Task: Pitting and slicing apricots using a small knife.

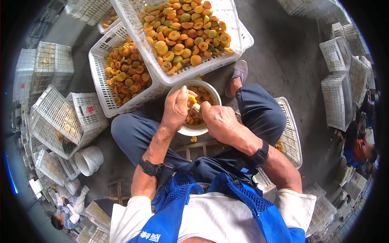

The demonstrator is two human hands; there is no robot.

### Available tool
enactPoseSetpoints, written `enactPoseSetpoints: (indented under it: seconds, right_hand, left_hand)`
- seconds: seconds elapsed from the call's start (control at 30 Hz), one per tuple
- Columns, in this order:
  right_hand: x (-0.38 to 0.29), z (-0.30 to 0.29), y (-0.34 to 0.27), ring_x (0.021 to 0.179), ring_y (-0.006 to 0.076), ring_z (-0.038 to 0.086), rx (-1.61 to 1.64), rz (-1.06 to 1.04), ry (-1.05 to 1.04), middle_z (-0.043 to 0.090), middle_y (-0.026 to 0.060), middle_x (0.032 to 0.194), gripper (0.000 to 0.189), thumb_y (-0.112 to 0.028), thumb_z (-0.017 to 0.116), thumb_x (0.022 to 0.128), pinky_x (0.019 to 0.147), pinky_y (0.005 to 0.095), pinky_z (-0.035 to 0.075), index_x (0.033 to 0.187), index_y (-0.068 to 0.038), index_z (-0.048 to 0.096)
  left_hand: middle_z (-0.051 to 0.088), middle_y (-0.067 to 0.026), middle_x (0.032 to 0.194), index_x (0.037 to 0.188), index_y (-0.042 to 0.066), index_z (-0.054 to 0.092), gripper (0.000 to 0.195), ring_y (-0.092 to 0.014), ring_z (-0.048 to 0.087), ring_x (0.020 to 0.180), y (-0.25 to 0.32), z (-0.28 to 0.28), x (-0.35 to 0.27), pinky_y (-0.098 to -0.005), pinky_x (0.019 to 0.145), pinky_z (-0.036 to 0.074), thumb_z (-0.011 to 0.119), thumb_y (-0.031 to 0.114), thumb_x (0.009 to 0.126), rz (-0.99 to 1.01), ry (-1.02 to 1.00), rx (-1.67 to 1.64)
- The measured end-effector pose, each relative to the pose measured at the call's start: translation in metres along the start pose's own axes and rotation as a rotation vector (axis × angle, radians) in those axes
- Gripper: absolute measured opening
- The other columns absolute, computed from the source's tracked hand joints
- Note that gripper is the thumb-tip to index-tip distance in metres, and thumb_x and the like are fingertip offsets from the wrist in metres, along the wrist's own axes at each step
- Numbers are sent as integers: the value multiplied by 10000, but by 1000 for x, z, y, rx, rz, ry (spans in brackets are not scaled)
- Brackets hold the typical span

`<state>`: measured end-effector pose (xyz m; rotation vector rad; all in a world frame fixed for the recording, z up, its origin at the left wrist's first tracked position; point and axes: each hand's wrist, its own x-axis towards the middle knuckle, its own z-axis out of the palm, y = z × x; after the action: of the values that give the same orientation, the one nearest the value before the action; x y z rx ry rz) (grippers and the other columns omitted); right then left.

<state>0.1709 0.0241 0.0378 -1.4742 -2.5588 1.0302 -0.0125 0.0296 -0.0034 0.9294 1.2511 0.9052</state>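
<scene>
Over a round white bucket (215,91) between the knees, my left hand (177,106) grips a yellow-orange apricot piece (192,99). My right hand (220,121) is closed on a small tool with a pale handle (196,107), whose metal end meets the fruit; its exact kind is not clear. Inside the bucket lie many apricot pieces or pits (194,118), partly hidden by the hands. Directly beyond stands a large white plastic crate (158,74) holding halved apricots (185,33). Lower at its left, a second white crate (101,91) holds more halves (127,73).
A white crate (296,145) stands beside the right knee. Left are stacked crates (60,112) and an empty white bucket (88,161). A small wooden stool or frame (197,146) is below the bucket. Other people sit at lower left (68,212) and far right (358,145).
</scene>
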Motion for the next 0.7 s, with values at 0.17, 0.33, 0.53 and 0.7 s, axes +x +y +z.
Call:
enactPoseSetpoints:
  seconds: [0.17,0.33,0.53,0.7]
  right_hand:
    - [20,20,17,741,399,722,-88,1,9,697,245,807,240,-68,664,837,620,493,564,1006,48,539]
    - [29,53,31,666,371,707,-199,-29,154,675,203,785,185,-78,634,863,574,455,558,994,25,555]
    - [39,58,38,673,299,721,-311,-13,64,670,178,801,173,-117,641,866,523,409,553,966,9,577]
    - [44,58,41,721,255,736,-307,-42,73,690,155,818,236,-152,671,854,522,405,549,1014,18,630]
  left_hand:
    - [558,-9,673,959,10,647,492,-77,467,548,-23,-1,20,-267,512,406,426,429,1092,1,115,151]
    - [640,-90,746,915,-31,662,483,-159,578,695,-47,-3,30,-355,676,497,457,374,1082,-67,232,305]
    - [684,-196,778,914,-45,683,489,-294,647,726,-61,-2,40,-421,721,513,443,352,1070,-121,290,448]
    - [672,-242,810,916,-54,673,489,-361,653,778,-55,-3,46,-457,772,505,439,351,1058,-74,283,635]
